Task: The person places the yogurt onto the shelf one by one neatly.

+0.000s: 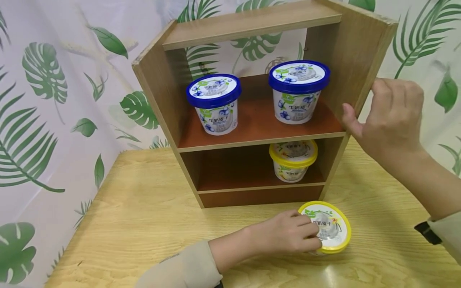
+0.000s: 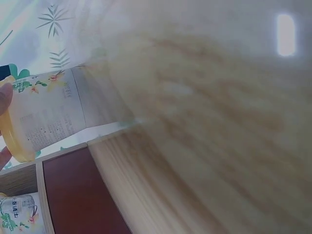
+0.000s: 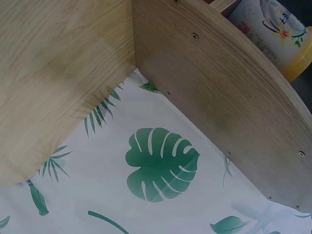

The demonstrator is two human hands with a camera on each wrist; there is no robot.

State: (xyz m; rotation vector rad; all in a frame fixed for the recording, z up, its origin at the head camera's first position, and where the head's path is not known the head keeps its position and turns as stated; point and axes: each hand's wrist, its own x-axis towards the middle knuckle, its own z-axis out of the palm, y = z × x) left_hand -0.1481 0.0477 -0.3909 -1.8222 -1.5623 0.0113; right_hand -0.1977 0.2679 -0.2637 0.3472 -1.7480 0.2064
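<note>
My left hand (image 1: 284,234) grips the left side of a paper tub with a yellow lid (image 1: 333,230), at the table's front before the shelf. In the left wrist view that tub (image 2: 46,114) shows its printed wall, with fingertips at its rim. My right hand (image 1: 394,114) holds the right side panel of a small wooden shelf (image 1: 363,60), thumb at the front edge and fingers round the outside. Two blue-lidded tubs, one left (image 1: 219,116) and one right (image 1: 297,106), stand on the upper level. Another yellow-lidded tub (image 1: 291,172) stands at the right of the lower level.
The shelf stands on a light wooden table (image 1: 144,208), and its outer side panel (image 3: 219,102) fills part of the right wrist view. Leaf-printed cloth (image 1: 86,80) hangs behind and to the left of the table.
</note>
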